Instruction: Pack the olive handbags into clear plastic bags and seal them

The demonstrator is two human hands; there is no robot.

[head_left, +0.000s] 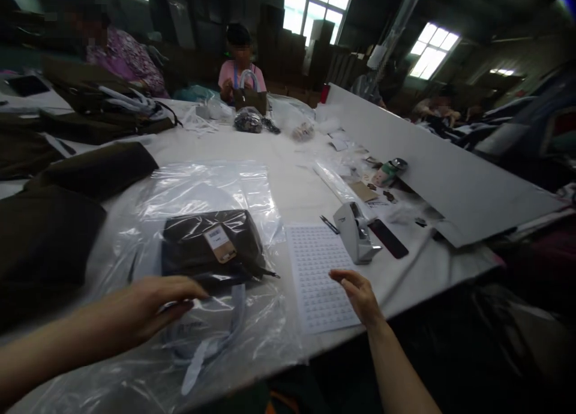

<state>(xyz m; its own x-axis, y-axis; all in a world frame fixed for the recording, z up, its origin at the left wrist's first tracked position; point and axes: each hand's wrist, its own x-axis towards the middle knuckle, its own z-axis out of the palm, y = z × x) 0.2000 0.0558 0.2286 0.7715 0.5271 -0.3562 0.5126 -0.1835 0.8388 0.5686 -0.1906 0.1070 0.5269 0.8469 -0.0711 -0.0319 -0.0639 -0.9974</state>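
Observation:
A dark bag (180,246) lies in a clear plastic bag (202,189), with a paper hang tag (220,243) on its upper face. Pale straps (238,309) show through the plastic below it. My left hand (166,300) is over the near part of the plastic, its fingers and thumb apart; whether it touches the film is unclear. Above the right edge of a printed sticker sheet (317,282) is my right hand (360,297), fingers stretched out to the left with nothing visible in them. Close beyond it stands a grey-white label dispenser (353,234).
Thread snips (330,224) and a dark phone (387,238) flank the dispenser. More dark bags (94,168) are piled at left. A white board (432,162) leans along the right side. Two people sit across the table (288,186); one handles a bag (249,99).

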